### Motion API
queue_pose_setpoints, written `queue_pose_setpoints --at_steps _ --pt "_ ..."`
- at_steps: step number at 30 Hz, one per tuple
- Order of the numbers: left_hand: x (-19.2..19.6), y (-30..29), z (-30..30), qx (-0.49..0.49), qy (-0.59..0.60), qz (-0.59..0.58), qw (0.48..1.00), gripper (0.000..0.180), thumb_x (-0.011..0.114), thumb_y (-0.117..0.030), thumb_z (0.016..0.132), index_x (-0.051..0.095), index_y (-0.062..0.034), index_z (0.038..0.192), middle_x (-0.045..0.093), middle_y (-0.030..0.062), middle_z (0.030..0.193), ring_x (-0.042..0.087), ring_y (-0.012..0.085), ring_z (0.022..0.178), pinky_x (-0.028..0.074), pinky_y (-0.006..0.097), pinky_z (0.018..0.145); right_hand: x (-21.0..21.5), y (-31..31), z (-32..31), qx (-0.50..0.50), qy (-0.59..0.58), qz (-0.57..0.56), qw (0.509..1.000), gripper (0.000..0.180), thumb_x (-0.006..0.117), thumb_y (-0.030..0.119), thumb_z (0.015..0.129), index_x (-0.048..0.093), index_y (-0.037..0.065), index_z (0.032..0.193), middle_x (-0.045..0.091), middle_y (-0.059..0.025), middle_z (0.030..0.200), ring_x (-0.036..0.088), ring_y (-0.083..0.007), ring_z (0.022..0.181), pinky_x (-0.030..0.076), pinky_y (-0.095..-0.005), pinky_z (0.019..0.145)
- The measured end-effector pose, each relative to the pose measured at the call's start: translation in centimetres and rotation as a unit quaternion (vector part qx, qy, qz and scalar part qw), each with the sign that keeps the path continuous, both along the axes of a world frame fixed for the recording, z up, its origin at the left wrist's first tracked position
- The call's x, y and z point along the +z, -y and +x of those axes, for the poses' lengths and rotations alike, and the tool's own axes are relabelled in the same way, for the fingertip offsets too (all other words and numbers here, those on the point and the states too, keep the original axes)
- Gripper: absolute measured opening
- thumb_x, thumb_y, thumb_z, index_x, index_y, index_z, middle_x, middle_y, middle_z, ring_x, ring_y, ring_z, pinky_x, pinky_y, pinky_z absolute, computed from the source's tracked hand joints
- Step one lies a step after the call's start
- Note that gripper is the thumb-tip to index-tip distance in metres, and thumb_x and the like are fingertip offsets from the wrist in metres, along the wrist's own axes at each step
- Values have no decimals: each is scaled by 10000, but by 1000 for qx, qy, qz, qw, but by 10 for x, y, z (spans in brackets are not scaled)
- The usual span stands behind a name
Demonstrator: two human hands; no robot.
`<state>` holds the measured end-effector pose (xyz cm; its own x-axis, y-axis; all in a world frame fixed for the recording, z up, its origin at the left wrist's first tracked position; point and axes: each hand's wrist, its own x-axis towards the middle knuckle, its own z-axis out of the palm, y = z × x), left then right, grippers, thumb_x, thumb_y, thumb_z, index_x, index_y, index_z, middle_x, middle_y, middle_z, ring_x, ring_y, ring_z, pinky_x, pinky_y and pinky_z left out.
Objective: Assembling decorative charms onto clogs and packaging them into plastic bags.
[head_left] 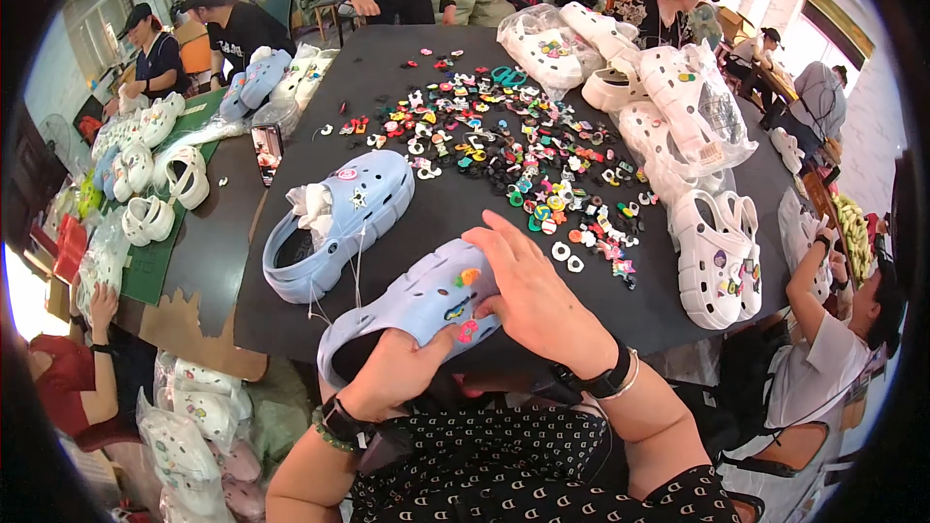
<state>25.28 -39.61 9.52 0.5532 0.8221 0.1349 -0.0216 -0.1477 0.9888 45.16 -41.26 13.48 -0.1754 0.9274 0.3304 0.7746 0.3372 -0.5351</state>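
Note:
Close to my body I hold a light-blue clog tilted above the table's near edge. My left hand reaches into its foot opening, thumb on top beside a pink charm. Over the toe lies my right hand, its thumb bent against the clog's upper near the charms; the fingertips bend over the far side. An orange-and-green charm and a dark blue-and-yellow charm sit in the upper. A second light-blue clog, with clear plastic stuffed inside and a few charms, rests just beyond, linked by a thin string.
Many loose shoe charms are spread over the black table. White clogs stand at the right, some in plastic bags. A phone leans at the left. Other people work around, and bagged clogs are stacked at lower left.

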Motion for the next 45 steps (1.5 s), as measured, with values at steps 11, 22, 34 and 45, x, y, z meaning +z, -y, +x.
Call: queue_pose_setpoints --at_steps 11,22,34,45 --pt "3 -4 4 45 -11 -49 998 437 576 -6 906 518 24 1338 596 134 1276 557 228 1192 423 348 1033 -8 -10 3 31 -42 -44 998 703 728 -19 744 444 69 1381 430 -204 1447 427 -396 1326 391 -442 1078" --pt "16 -3 5 27 7 -147 989 449 552 34 922 475 29 1364 608 109 1263 590 170 1152 485 314 978 -27 6 13 46 -116 6 992 710 758 139 818 413 77 1436 360 -246 1494 393 -425 1353 357 -456 1111" --pt "52 -48 -34 -41 -265 1 963 339 683 -99 869 633 65 1161 719 141 1009 662 189 896 515 329 842 -52 32 74 -11 -63 -50 997 423 765 136 821 598 45 1200 525 -167 1301 613 -311 1065 519 -389 912" --pt "47 -64 -63 110 -467 152 864 428 780 -392 794 725 29 841 714 171 795 684 250 694 520 357 672 -54 1 139 -144 63 -99 983 568 883 261 654 551 18 1046 584 -190 1027 594 -376 950 493 -438 830"
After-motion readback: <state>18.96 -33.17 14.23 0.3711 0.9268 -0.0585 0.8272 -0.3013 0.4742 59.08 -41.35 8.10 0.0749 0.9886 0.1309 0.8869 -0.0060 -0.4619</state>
